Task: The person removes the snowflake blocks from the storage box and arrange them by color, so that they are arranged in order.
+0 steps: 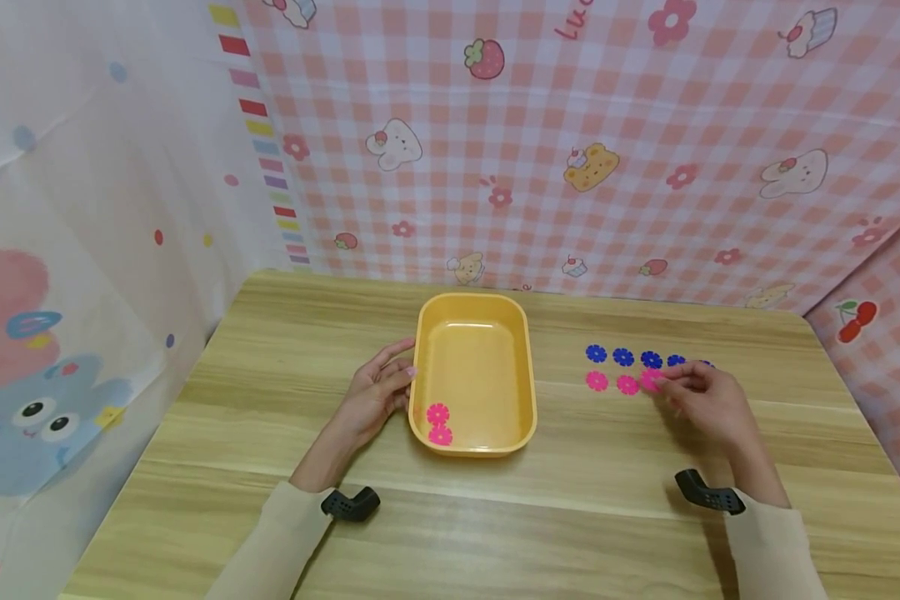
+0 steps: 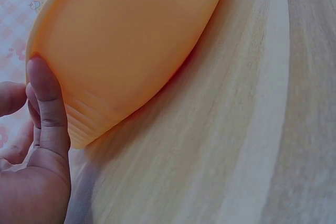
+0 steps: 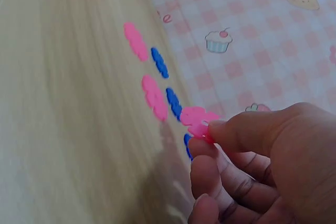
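Observation:
My left hand [image 1: 375, 387] rests against the left side of a yellow tray [image 1: 531, 400]. In the left wrist view its thumb [image 2: 44, 85] lies straight along the tray's outer wall. Two pink flower-shaped discs lie in the tray's near left corner, the nearer one [image 1: 440, 435] overlapping the other [image 1: 438, 413]. To the right, my right hand [image 1: 712, 404] pinches a pink flower-shaped disc [image 3: 195, 116] between thumb and forefinger, over the table. Beside it two pink discs [image 1: 597, 381] lie in a row, with several blue discs [image 1: 623, 357] lined up behind, partly hidden by the hand.
A wooden table [image 1: 450, 525] carries everything. Its back edge meets a pink checked cloth [image 1: 450, 208], and a white patterned cloth [image 1: 120, 183] hangs at the left. Black wrist mounts [image 1: 351, 504] stick out from both sleeves.

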Demonstrator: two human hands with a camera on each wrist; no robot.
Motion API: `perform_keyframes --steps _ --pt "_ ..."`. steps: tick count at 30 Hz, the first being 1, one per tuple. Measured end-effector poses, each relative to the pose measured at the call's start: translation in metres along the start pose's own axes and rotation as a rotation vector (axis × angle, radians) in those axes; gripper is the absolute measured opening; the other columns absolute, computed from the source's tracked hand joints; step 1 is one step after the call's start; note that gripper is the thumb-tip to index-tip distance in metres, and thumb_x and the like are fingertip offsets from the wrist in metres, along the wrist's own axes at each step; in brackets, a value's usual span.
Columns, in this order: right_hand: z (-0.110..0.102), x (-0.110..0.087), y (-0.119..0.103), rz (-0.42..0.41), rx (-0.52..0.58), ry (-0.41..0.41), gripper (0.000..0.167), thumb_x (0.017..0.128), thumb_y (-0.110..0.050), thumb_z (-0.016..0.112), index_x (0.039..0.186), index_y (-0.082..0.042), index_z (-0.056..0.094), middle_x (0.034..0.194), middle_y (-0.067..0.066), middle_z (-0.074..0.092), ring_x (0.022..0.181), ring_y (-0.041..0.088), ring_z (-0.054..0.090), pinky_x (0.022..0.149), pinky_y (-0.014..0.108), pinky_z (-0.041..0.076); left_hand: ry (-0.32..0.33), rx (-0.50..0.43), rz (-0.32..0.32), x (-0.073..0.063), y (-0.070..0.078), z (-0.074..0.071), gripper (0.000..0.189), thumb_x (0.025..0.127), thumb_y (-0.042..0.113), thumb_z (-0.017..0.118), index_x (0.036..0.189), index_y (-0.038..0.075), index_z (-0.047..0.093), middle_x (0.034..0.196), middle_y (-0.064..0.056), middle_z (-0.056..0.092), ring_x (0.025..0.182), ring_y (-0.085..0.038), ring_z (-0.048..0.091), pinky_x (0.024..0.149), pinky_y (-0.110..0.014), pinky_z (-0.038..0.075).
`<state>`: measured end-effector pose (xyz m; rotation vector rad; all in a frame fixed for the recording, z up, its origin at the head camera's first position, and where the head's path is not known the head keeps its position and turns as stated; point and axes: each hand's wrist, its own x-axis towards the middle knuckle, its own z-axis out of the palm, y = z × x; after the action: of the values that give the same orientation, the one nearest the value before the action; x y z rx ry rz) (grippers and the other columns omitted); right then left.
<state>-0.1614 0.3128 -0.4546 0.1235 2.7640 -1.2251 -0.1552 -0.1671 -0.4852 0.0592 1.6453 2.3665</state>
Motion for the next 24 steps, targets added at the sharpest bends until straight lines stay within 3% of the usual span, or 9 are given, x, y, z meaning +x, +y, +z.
perform_keyframes --steps 6,13,19,24 --pt "0.0004 -0.0011 0.0076 -0.003 -0.131 0.027 0.033 0.103 -0.033 0.062 0.113 -0.003 0.065 0.092 0.009 0.070 0.073 0.012 0.058 0.058 0.024 0.051 0.002 0.008 -0.003 -0.0001 -0.0001 -0.0004 0.056 0.103 0.004 0.057 0.155 0.007 0.039 0.102 -0.002 0.064 0.071 -0.008 0.060 0.059 -0.020 0.055" --pt "0.0048 0.0008 0.0090 -0.018 -0.210 0.089 0.025 0.098 -0.027 0.066 0.106 -0.004 0.067 0.092 0.012 0.067 0.078 0.020 0.055 0.060 0.025 0.045 0.002 0.008 -0.002 -0.0008 0.0005 -0.0008 0.056 0.103 0.004 0.057 0.156 0.006 0.039 0.104 -0.002 0.065 0.072 -0.008 0.061 0.059 -0.020 0.055" --pt "0.0083 0.0043 0.0098 -0.045 -0.238 0.139 0.019 0.094 -0.021 0.068 0.101 -0.004 0.066 0.088 0.011 0.066 0.077 0.021 0.056 0.063 0.026 0.043 0.003 0.009 -0.003 -0.0013 0.0013 -0.0006 0.056 0.103 0.004 0.057 0.156 0.007 0.039 0.104 -0.003 0.065 0.071 -0.008 0.061 0.058 -0.020 0.055" --pt "0.0061 0.0022 0.0060 -0.016 -0.195 0.131 0.027 0.101 -0.029 0.061 0.104 -0.002 0.062 0.090 0.012 0.062 0.076 0.020 0.053 0.057 0.025 0.043 0.001 0.013 -0.003 -0.0008 0.0016 0.0000 0.055 0.103 0.004 0.056 0.156 0.007 0.039 0.105 -0.003 0.065 0.072 -0.008 0.061 0.059 -0.020 0.055"
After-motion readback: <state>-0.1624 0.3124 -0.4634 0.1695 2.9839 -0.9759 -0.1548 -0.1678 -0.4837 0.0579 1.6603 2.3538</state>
